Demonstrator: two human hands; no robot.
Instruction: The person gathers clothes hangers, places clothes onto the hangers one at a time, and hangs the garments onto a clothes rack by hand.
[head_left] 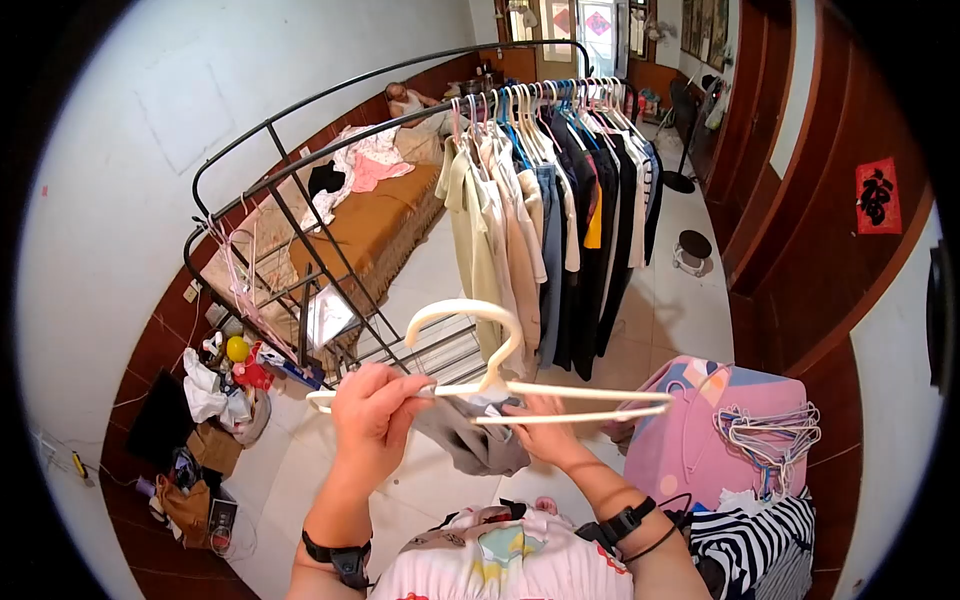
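A cream plastic hanger point(465, 312) is held up in front of my body, its hook pointing upward. My left hand point(375, 405) is closed round the left part of the hanger. A grey garment point(475, 445) hangs below the hanger's middle. My right hand point(545, 428) is at the garment's upper right edge, just under the hanger, its fingers closed on the cloth. The hanger's right arm and lower bar stick out past my right hand with no cloth on them.
A black metal rack point(345, 140) carries many hung clothes point(560, 220). Behind it a person point(405, 100) lies near a brown-covered bed point(365, 225). At right, several hangers point(770, 435) lie on a pink padded surface point(665, 450) beside striped cloth point(755, 540). A stool point(692, 245) stands farther back.
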